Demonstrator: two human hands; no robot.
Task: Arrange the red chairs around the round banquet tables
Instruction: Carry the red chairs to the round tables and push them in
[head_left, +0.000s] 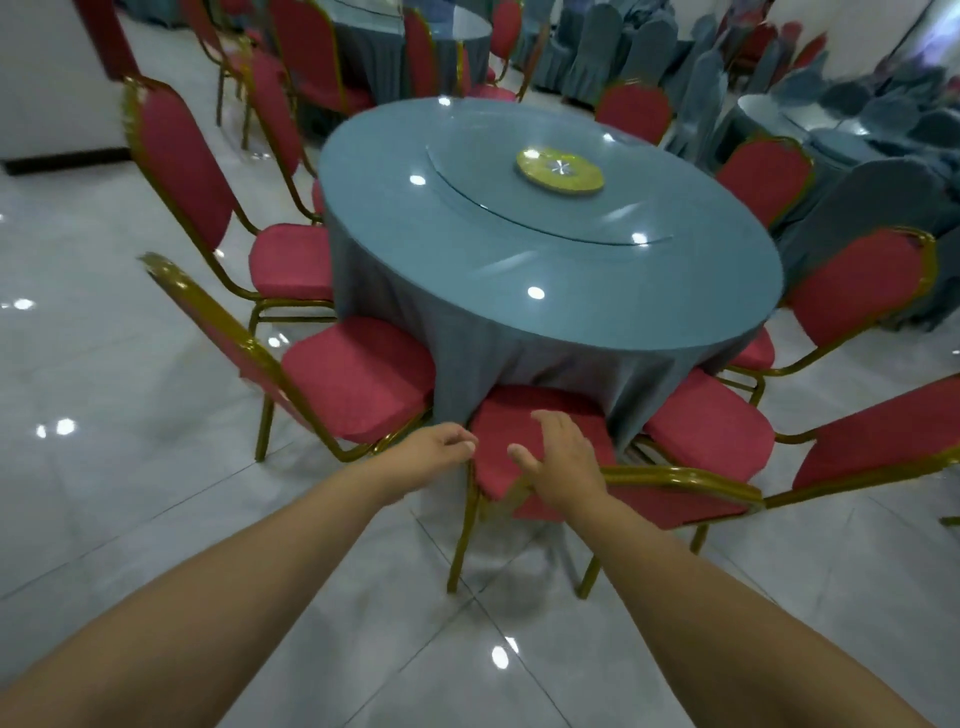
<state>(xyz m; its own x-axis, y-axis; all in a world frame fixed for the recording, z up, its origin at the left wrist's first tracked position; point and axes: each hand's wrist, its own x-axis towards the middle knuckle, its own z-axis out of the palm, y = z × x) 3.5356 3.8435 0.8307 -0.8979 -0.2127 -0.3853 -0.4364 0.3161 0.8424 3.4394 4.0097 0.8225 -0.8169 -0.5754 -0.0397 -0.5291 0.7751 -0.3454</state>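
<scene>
A round banquet table (545, 291) under a blue cloth, with a glass turntable on top, stands ahead of me. Several red chairs with gold frames ring it. The nearest red chair (514, 415) has its seat partly under the hanging cloth, and its backrest (680, 501) is to the right of the seat. My left hand (434, 449) curls around the seat's left front corner. My right hand (563, 457) lies flat on the seat cushion, fingers spread and thumb apart. A neighbouring chair (358, 382) stands on the left and another (711, 423) on the right.
Glossy grey tiles (405, 649) stretch around me. Another blue table (447, 36) with red chairs is behind the near one. Rows of blue-covered chairs (649, 47) fill the back right. A white wall with a dark skirting (57, 104) is at the far left.
</scene>
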